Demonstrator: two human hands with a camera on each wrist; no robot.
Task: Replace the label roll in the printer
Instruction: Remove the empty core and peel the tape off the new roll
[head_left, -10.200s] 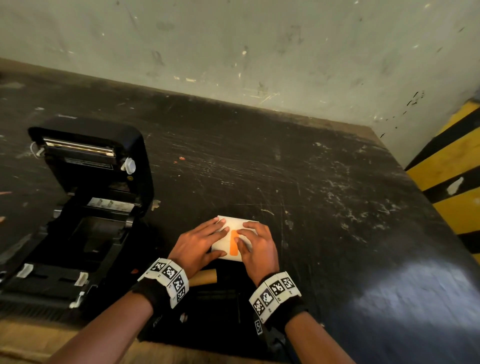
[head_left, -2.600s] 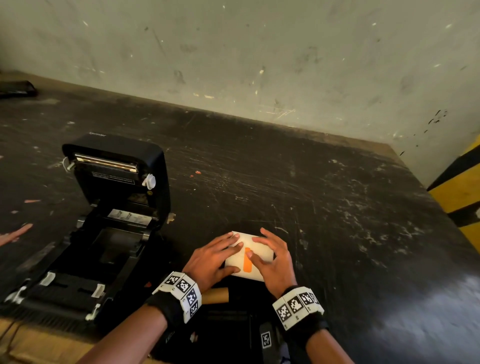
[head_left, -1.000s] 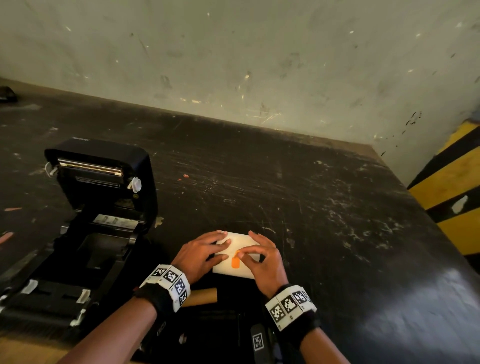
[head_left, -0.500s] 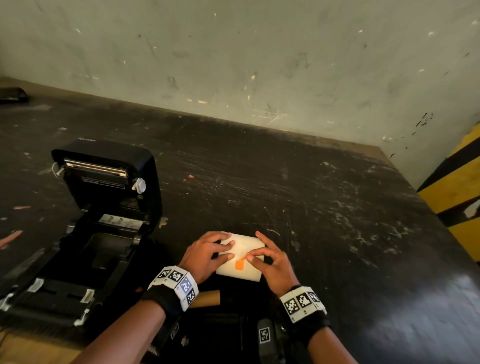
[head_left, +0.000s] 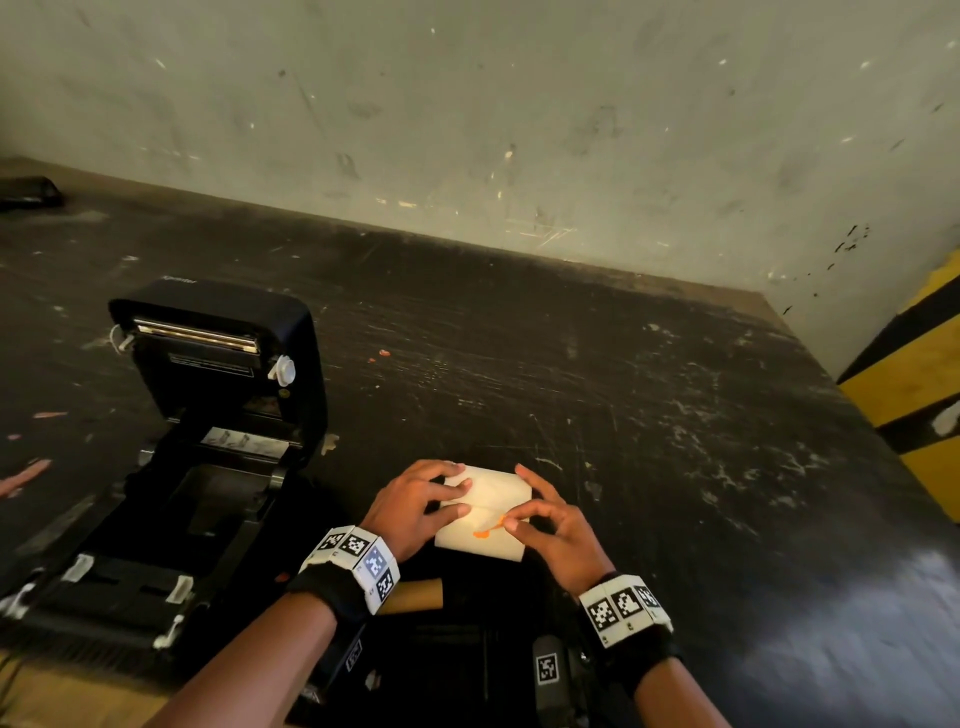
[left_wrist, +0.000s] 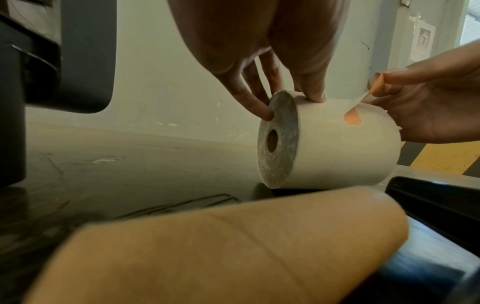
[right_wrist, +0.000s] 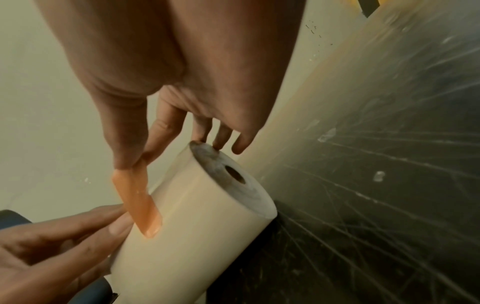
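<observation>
A: Head view, quick. New label roll (head_left: 483, 512) lies on its side on the bench (head_left: 649, 415), right of the open printer (head_left: 208, 415), well apart from its bay. Left hand (head_left: 415, 506) curled over the roll's left end, steadying it. Right hand (head_left: 550, 525) pinching the orange sticker tab (head_left: 485, 531) on the near face.

B: Handling guess?

A: Dense paper, stiff as a block, probably modest weight. It's round, so it will likely roll if let go. Best hold looks like the two flat ends, or across the width.

B: Left wrist view?

A: Roll (left_wrist: 327, 148) sits on the bench, core hole facing the camera. Left fingers (left_wrist: 314, 90) press on top near the left rim; one hooks over the end face. Grasping, not slack. Sticker (left_wrist: 352, 118) half lifted, the far end pulled up by the right hand (left_wrist: 426, 111). Brown cardboard tube (left_wrist: 233, 246) lies in the foreground, likely the spent core.

B: Right wrist view?

A: Right thumb and forefinger clamp the sticker's (right_wrist: 137, 197) free end; its lower end is stuck to the roll (right_wrist: 197, 236). Other right fingers (right_wrist: 221, 139) rest at the far rim. Left fingertips (right_wrist: 78, 232) touch the roll just beside the stuck end. Tab looks thin and floppy; it could tear.
</observation>
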